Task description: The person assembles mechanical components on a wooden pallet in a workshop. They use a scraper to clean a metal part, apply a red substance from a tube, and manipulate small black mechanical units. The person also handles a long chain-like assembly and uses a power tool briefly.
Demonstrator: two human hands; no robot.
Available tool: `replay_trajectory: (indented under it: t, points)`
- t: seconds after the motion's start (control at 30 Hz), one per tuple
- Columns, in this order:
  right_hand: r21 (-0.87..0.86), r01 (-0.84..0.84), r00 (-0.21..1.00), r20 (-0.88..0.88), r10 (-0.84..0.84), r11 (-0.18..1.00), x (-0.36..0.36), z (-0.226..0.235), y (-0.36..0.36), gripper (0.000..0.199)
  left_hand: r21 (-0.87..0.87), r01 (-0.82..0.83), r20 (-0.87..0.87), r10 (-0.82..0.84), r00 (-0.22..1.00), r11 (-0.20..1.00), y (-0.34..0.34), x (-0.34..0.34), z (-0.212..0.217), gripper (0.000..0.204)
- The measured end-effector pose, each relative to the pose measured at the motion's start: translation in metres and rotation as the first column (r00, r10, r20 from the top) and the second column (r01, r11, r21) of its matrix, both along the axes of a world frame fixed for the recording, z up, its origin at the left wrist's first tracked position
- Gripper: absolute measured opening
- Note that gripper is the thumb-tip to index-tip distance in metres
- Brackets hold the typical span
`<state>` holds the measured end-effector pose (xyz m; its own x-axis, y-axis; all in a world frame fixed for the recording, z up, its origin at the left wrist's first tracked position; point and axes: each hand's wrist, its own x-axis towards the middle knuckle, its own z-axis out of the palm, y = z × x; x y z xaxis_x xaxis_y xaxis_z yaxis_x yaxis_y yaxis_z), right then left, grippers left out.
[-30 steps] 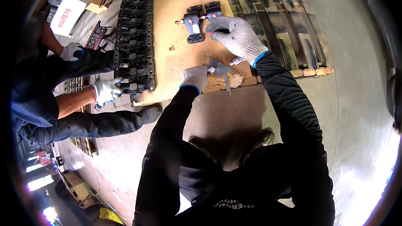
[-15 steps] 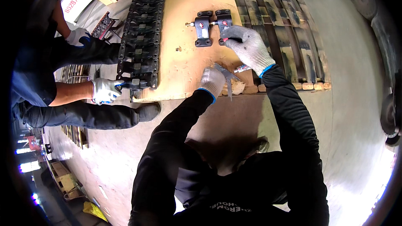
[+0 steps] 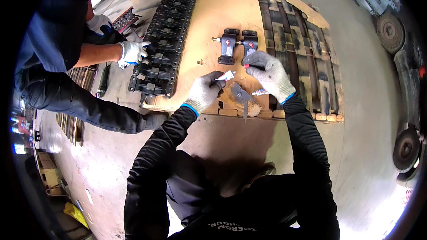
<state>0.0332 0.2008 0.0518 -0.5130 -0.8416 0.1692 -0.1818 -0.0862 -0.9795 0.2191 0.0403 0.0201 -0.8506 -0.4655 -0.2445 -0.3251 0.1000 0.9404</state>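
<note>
My left hand, in a grey-white knit glove, is closed round a small white squeeze tube whose nozzle points up and right. Between the thumb and finger of my gloved right hand is a small red cap. Just beyond the hands, two black metal brackets stand side by side, a left bracket with a brass-coloured fitting and a right bracket partly near my right fingers. Between my hands lies a grey flat scraper-like piece. Another small tube rests beside my right wrist.
A brown board covers part of a wooden pallet. Along its left lies a black steel track chain. A co-worker's gloved hand touches the chain. Wheeled equipment stands at the far right.
My left hand has moved left from beside the grey piece, and the white tube now shows in it. My right hand still pinches the red cap. The co-worker's near hand has moved up the chain.
</note>
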Motion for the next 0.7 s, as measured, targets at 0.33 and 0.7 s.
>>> replay_trajectory:
  t: [0.33,0.7]
  points:
    - [-0.027,-0.058,0.990,-0.129,0.054,0.998,0.016,0.008,-0.007,0.018,0.076,0.043,-0.139,-0.032,0.990,0.996,-0.005,0.010,0.008,0.026]
    - [-0.012,-0.123,0.984,-0.134,0.120,0.992,0.014,0.010,-0.003,0.018,-0.005,0.065,-0.151,-0.065,0.986,0.998,-0.006,0.012,0.011,0.026]
